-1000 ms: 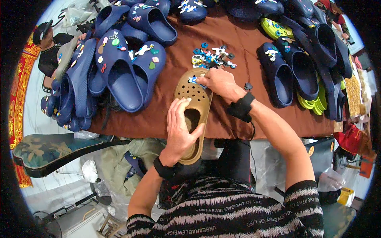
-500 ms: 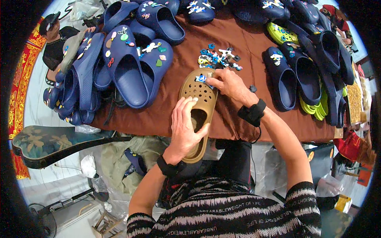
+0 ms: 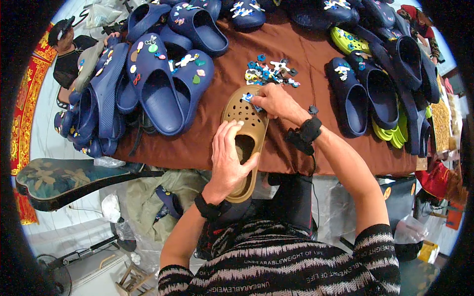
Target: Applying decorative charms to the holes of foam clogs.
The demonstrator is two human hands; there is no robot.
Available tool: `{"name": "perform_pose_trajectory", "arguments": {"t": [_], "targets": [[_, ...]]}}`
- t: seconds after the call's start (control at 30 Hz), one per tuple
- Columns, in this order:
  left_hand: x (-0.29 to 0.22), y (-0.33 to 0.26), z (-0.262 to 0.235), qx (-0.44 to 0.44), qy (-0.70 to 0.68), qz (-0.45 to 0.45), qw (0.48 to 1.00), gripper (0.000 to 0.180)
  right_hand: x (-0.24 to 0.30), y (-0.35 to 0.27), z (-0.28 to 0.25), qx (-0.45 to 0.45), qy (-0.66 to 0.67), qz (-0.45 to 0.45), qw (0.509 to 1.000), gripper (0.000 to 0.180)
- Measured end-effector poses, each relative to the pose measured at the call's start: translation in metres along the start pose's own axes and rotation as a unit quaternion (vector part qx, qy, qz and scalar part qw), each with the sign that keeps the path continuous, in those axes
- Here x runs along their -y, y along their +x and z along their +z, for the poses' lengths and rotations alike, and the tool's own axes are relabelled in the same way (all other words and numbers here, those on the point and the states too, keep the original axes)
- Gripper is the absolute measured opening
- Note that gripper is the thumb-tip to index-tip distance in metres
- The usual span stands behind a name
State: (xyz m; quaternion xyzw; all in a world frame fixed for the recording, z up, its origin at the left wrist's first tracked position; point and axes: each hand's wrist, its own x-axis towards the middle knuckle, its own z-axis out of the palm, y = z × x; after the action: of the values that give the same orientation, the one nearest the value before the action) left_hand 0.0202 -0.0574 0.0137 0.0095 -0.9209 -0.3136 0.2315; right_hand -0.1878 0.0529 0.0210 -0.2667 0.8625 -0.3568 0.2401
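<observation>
While the left hand point(image 3: 228, 159) is clamping the brown clog point(image 3: 253, 129) around its foot opening, likely to steady it, the right hand point(image 3: 278, 102) is thumbing a blue-and-white charm point(image 3: 247, 98) on the toe ahead, whether pinching or pressing I cannot tell, loose charms point(image 3: 269, 75) lying beyond.

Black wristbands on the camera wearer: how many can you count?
2: one wristband on the wrist of the left hand, another behind the right hand.
</observation>
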Motion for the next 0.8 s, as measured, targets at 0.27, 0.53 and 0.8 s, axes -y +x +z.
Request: {"name": "perform_pose_trajectory", "arguments": {"t": [0.27, 0.53, 0.8], "targets": [[0.0, 0.001, -0.001, 0.002, -0.003, -0.003, 1.0, 0.08, 0.003, 0.001, -0.006, -0.001, -0.046, 0.032, 0.998, 0.043], [-0.003, 0.002, -0.001, 0.006, -0.002, -0.012, 1.0, 0.079, 0.008, 0.008, -0.017, -0.039, -0.212, -0.078, 0.973, 0.048], [-0.005, -0.001, 0.004, -0.005, 0.007, -0.012, 1.0, 0.08, -0.006, 0.004, -0.02, 0.074, 0.053, -0.056, 0.994, 0.051]]}}
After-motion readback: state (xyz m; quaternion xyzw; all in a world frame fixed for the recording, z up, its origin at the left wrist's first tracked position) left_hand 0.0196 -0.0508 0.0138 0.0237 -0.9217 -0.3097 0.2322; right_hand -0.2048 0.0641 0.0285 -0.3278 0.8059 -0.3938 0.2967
